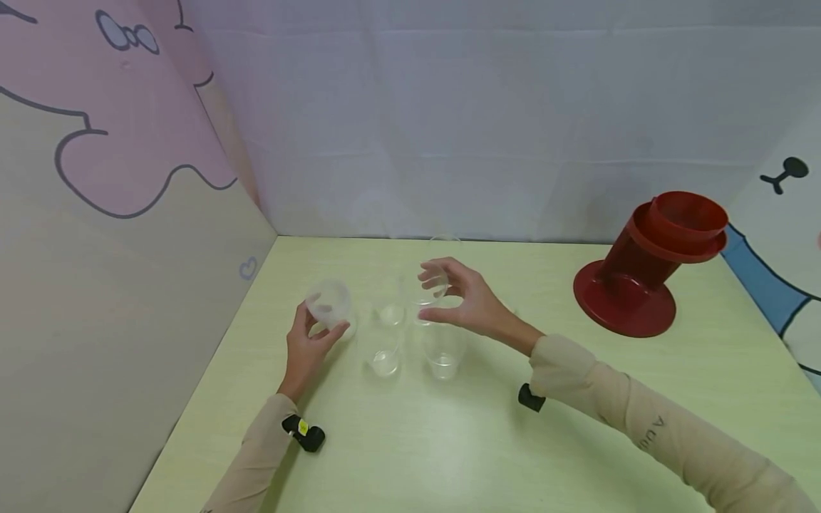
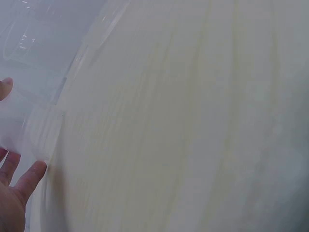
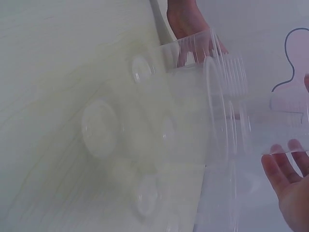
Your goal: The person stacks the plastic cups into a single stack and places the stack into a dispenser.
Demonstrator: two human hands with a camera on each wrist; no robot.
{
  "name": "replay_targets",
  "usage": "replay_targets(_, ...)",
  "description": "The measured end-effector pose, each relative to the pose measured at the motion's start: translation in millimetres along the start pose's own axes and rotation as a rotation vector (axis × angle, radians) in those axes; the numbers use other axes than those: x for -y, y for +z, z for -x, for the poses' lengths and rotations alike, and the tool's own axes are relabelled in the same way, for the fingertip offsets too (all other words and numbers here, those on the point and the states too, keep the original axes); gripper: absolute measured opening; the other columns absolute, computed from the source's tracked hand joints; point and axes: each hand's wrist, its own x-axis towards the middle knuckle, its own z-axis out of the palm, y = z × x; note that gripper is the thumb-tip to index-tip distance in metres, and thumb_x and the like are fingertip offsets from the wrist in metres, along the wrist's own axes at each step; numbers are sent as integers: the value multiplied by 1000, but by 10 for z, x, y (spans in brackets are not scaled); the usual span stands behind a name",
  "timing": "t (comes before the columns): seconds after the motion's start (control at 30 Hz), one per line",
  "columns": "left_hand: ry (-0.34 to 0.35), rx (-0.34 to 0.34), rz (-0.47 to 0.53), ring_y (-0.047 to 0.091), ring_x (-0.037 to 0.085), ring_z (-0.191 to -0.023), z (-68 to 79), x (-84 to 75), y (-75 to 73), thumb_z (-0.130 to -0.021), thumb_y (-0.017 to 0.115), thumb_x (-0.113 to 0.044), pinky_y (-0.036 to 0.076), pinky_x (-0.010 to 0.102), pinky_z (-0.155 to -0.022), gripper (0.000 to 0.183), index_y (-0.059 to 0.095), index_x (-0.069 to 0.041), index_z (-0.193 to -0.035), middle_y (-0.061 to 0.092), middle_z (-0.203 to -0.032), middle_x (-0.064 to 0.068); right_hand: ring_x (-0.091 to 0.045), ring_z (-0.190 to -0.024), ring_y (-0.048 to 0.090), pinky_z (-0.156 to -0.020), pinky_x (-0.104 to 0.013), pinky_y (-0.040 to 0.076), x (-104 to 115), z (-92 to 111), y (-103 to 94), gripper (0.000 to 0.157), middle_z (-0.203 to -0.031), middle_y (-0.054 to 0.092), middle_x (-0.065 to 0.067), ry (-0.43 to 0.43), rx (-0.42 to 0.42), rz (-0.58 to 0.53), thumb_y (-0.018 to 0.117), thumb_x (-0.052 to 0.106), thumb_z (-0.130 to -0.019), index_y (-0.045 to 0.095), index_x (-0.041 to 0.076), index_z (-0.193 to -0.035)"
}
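Observation:
My left hand [image 1: 309, 349] grips a stack of clear plastic cups [image 1: 329, 299] at the left of the group, thumb on one side and fingers on the other. Several nested rims show on this stack in the right wrist view. Between the thumb and fingers of my right hand [image 1: 474, 299] is a clear plastic cup [image 1: 431, 286], held above the other cups. Below and between the hands, several clear cups stand upright on the table, among them a front left cup [image 1: 385, 362] and a front right cup [image 1: 444, 365]. Their see-through walls blend together.
A dark red plastic piece [image 1: 625, 299] with a round base and a tilted tube stands at the back right of the pale table [image 1: 410, 456]. A white cloth backdrop [image 1: 449, 128] rises behind the table's far edge. Printed panels flank both sides.

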Motion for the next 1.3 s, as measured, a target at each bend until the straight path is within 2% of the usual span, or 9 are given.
replay_targets(0.1,-2,-1,-7,51,21,-116,0,-1,1,-78,78,-10,53,22,-80,72,40,-11,-139,53,-125,11,-40,-113,52,-92,-46,46,142,-1,14,61,-126,55,-16,9,8,-6,75,0,-78,46,1,-132)
replay_targets(0.37,-11,-6,-3,52,20,-115,17,-6,-10,-78,78,-9,53,23,-81,72,41,-12,-139,54,-123,10,-41,-113,51,-91,-48,46,130,-60,62,63,-125,54,-18,2,27,-38,75,-5,-76,45,-2,-132)
replay_targets(0.47,-14,-12,-4,52,19,-114,25,-1,-18,-78,79,-9,53,24,-81,72,41,-12,-139,54,-122,10,-42,-113,51,-91,-46,47,100,-86,88,62,-124,54,-19,-7,34,-46,75,-3,-76,45,-3,-131)
replay_targets(0.73,-4,-2,6,52,20,-114,13,17,-19,-78,79,-10,53,21,-80,72,41,-12,-139,54,-123,10,-29,-113,54,-92,-49,46,-171,-190,120,66,-125,55,-10,-21,24,-27,79,5,-76,47,10,-133)
replay_targets(1.0,-1,0,9,52,20,-114,0,19,-15,-78,79,-10,53,21,-80,71,41,-12,-138,54,-122,10,-28,-111,55,-92,-50,47,-146,-261,157,63,-118,57,-6,-16,26,-48,80,9,-75,50,12,-130)
replay_targets(1.1,0,2,16,52,22,-114,-4,12,-4,-78,78,-9,53,22,-80,72,41,-11,-138,54,-123,11,-26,-109,56,-91,-48,48,-130,-281,169,62,-116,56,-8,-4,22,-47,81,9,-75,50,10,-129)
replay_targets(1.3,0,1,17,52,20,-113,-2,8,-4,-78,79,-9,53,22,-80,72,41,-12,-138,54,-122,11,-21,-105,57,-89,-39,50,-106,-345,199,62,-114,57,-7,20,22,-25,82,12,-74,51,12,-128)
